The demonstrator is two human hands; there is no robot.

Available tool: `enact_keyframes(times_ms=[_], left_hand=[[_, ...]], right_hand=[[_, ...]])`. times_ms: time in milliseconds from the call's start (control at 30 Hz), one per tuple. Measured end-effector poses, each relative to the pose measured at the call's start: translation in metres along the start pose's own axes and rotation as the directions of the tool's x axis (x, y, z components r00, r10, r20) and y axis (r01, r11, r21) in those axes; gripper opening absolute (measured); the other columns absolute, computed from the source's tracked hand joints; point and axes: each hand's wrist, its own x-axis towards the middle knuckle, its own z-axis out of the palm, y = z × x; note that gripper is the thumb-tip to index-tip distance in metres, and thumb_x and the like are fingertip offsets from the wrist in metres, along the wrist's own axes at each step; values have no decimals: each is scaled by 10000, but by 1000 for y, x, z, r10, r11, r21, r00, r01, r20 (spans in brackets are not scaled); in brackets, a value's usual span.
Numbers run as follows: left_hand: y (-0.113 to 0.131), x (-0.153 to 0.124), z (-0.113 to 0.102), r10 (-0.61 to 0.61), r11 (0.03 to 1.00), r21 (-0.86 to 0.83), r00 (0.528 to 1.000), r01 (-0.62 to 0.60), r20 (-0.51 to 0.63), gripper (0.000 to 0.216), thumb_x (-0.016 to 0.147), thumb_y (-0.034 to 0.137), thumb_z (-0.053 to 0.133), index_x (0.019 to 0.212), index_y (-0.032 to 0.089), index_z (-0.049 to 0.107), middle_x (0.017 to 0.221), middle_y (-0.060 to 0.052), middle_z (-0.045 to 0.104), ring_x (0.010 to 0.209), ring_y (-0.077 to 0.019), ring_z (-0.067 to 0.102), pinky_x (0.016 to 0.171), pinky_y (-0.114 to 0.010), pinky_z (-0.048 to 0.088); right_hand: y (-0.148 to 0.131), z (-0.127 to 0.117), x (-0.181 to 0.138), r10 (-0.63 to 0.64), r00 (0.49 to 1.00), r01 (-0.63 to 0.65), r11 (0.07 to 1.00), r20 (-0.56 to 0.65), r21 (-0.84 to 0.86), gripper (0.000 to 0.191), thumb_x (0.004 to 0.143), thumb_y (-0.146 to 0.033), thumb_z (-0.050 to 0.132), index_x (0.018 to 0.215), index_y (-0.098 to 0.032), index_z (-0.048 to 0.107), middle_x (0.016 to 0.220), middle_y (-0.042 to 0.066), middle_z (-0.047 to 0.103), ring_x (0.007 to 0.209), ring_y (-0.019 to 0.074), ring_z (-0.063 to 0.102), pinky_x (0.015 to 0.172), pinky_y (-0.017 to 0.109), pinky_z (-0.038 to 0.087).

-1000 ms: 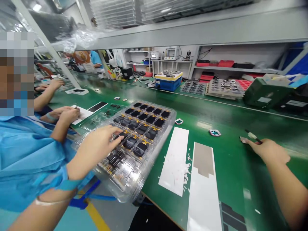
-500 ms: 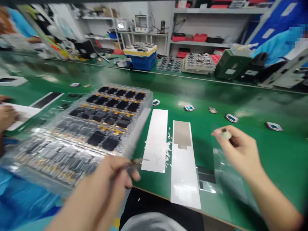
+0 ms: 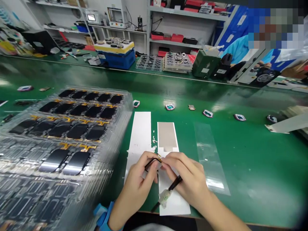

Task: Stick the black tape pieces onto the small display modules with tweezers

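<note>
Panel [image 3: 157, 159], thin, black-edged and fitted with a small orange tab, held at the left edge of a long white card strip [image 3: 176, 207], just on the near side of its grey-brown patch. The piece is probably light, stiff and smooth, and its tab easily creased; a hold by opposite rims would be safest. The left hand [image 3: 141, 179] is narrowed to a pinch on the panel. The right hand [image 3: 189, 175] has its fingertips drawn together at the tab end and also carries a dark slender tool [image 3: 175, 183] with a pale wrapping, slanting over the strip; whether those fingertips grip or merely touch the panel cannot be told. Left of the strip stands a clear plastic tray [image 3: 106, 163] of black rounded panels [image 3: 55, 159].
</note>
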Motion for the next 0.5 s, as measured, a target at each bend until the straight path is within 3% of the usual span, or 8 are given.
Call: enact_keyframes(times_ms=[267, 500], left_hand=[[-1, -2, 0, 84, 983, 166, 995, -74, -50, 153, 1008, 282, 456, 1047, 206, 583, 685, 36, 567, 602, -128, 560, 606, -215, 447], [0, -4, -1, 144, 960, 250, 988, -124, -60, 166, 995, 234, 473, 1076, 217, 618, 656, 37, 550, 599, -140, 571, 611, -224, 452]], right_hand=[[-4, 6, -5, -8, 1000, 9, 998, 9, -67, 189, 895, -54, 608, 1064, -131, 644, 936, 83, 745, 801, 165, 716, 678, 277, 585], [-8, 7, -6, 47, 995, -41, 997, 93, -66, 223, 918, -53, 524, 1090, -154, 624, 943, 87, 729, 794, 177, 706, 667, 284, 568]])
